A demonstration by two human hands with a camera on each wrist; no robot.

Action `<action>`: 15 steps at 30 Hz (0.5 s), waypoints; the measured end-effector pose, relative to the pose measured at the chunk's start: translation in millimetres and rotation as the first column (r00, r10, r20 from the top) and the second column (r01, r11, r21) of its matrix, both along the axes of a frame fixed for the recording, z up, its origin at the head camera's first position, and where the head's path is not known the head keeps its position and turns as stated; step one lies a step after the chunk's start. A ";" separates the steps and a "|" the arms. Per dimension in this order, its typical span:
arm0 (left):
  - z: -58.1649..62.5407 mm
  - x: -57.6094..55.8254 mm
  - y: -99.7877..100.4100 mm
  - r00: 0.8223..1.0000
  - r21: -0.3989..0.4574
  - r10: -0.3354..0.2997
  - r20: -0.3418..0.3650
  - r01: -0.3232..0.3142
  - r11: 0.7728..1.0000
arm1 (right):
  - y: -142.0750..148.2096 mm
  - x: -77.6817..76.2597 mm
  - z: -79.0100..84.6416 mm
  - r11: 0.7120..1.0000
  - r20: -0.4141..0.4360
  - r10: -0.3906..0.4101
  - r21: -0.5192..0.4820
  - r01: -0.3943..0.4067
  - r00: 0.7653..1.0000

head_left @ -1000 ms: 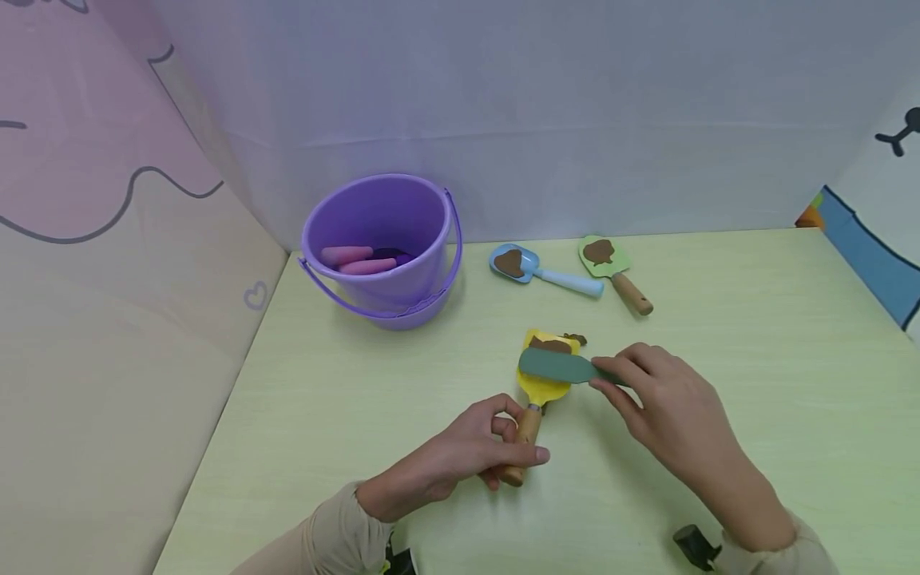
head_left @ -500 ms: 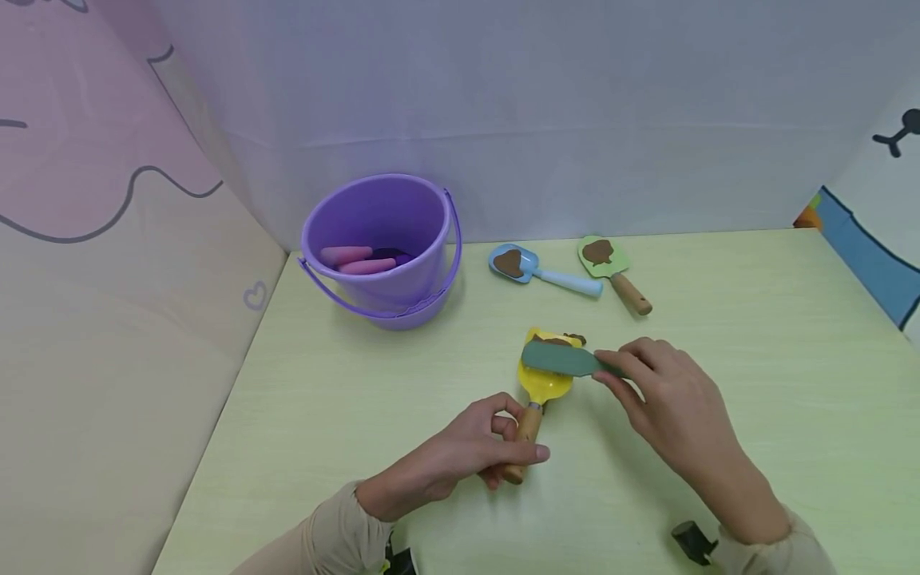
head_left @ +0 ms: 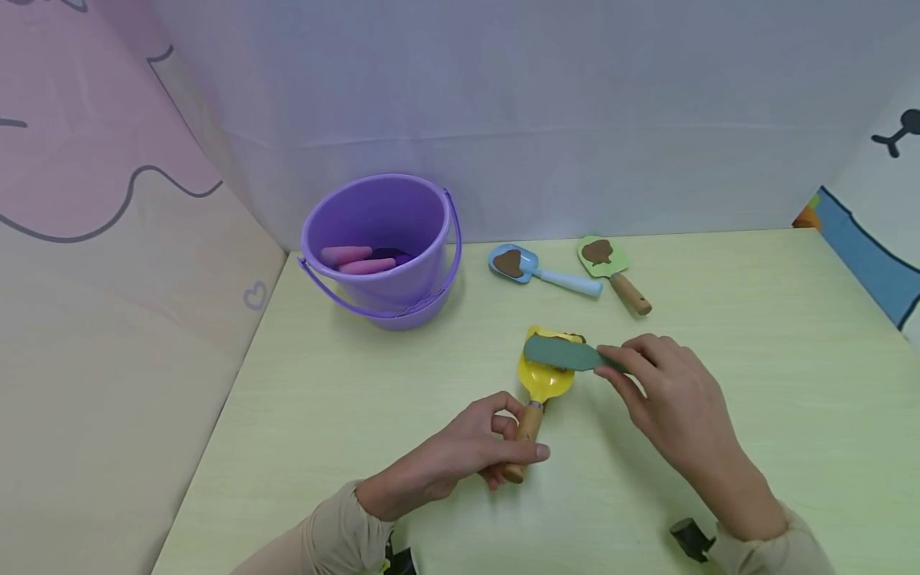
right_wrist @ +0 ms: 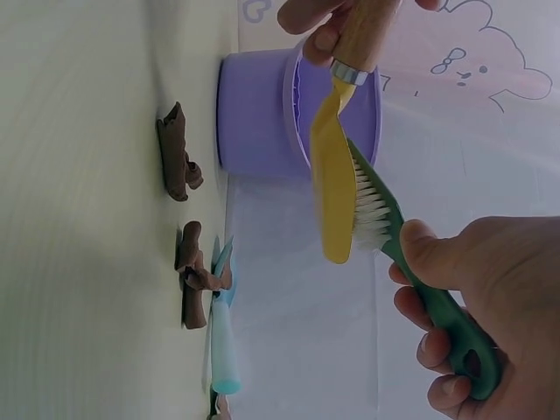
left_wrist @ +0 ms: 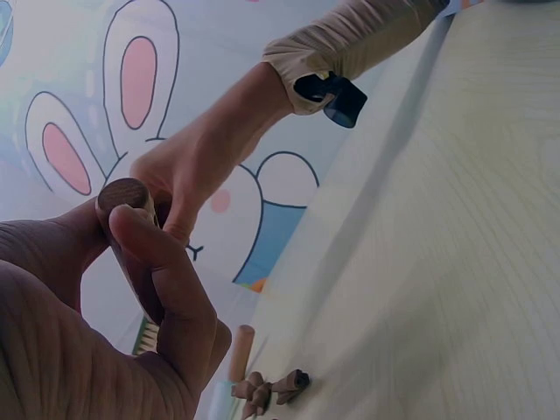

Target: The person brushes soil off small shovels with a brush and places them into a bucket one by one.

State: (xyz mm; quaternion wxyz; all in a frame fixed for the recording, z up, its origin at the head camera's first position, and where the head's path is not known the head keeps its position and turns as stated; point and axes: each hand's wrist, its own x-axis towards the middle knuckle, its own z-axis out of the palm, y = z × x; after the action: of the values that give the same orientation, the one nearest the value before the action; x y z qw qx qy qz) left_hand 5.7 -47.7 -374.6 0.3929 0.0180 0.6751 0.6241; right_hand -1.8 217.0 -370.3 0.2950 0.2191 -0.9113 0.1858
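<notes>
My left hand [head_left: 467,447] grips the wooden handle of a small yellow shovel [head_left: 544,386], its blade held above the table and pointing away. My right hand [head_left: 676,399] pinches a green brush [head_left: 561,354] laid across that blade. In the right wrist view, the white bristles [right_wrist: 369,206] press against the face of the shovel [right_wrist: 331,184], and the thumb lies along the green handle [right_wrist: 455,328]. The brush head hides most of the brown patch on the blade. Below the shovel, brown clay-like pieces [right_wrist: 175,157] lie on the table.
At the back left stands a purple bucket [head_left: 381,291] with pink-handled things inside. A blue shovel [head_left: 568,282] and a green one with a wooden handle [head_left: 631,294] lie near the back wall, each bearing a brown patch. Brown pieces [left_wrist: 254,392] also show in the left wrist view.
The brush has slid toward the far end of the yellow blade, covering more of the brown patch and baring more yellow near the handle. My left hand has barely moved.
</notes>
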 end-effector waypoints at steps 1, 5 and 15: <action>0.0 -0.1 -0.1 1.000 0.001 0.000 0.000 0.000 1.000 | 0.0 0.0 -0.2 1.000 -0.001 -0.003 -0.002 0.003 1.000; 0.2 -0.5 -0.5 1.000 0.003 -0.002 0.002 0.002 1.000 | -0.1 -0.4 -1.3 1.000 -0.008 -0.007 -0.009 0.007 1.000; 0.9 0.7 -1.4 1.000 0.008 -0.009 0.000 0.009 1.000 | 0.4 -1.6 -2.8 1.000 -0.042 -0.020 -0.022 0.019 0.999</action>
State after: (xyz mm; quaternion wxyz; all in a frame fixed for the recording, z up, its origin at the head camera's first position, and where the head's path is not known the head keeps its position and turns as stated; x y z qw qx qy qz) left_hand 6.3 -49.1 -373.6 0.3957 0.0229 0.6726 0.6249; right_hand -3.4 217.5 -373.2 0.3183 0.2109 -0.9049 0.1879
